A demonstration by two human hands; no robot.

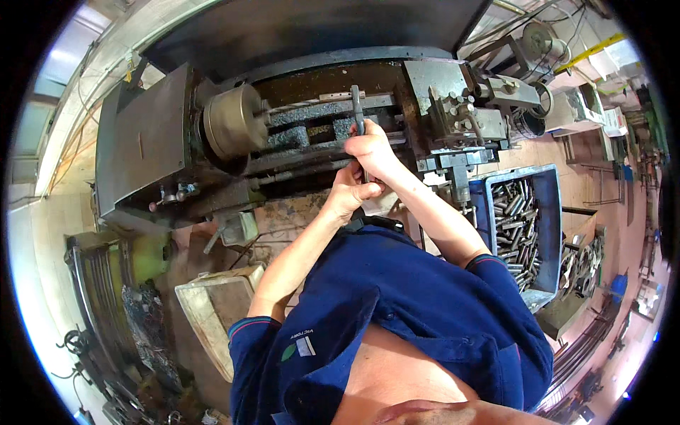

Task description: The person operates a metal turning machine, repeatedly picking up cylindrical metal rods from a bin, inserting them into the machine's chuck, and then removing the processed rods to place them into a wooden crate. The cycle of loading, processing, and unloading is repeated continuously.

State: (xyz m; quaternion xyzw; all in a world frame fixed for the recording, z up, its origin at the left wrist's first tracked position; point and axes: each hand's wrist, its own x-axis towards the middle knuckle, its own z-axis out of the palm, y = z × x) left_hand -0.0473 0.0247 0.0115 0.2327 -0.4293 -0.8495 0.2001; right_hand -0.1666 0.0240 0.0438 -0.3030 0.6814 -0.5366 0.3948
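Observation:
Both of my hands are closed around a long, dark metal bar-shaped tool (357,106), held in front of my body over the near side of the lathe (145,142). My right hand (371,147) grips it higher up, and its narrow far end sticks out past the fingers. Lower down, my left hand (347,193) wraps the near part, with the thumb pointing right. My fingers hide much of the tool, so its exact kind is unclear. Beyond it, a thin spiral rod (294,105) like a drill bit stretches between the round chuck (232,122) and the carriage side.
The tool post (457,110) stands right of my hands on the carriage. Metal chips (289,137) cover the lathe bed. At my right, a blue crate (552,219) holds many short metal cylinders (516,227). A pale bin (212,312) sits low at my left.

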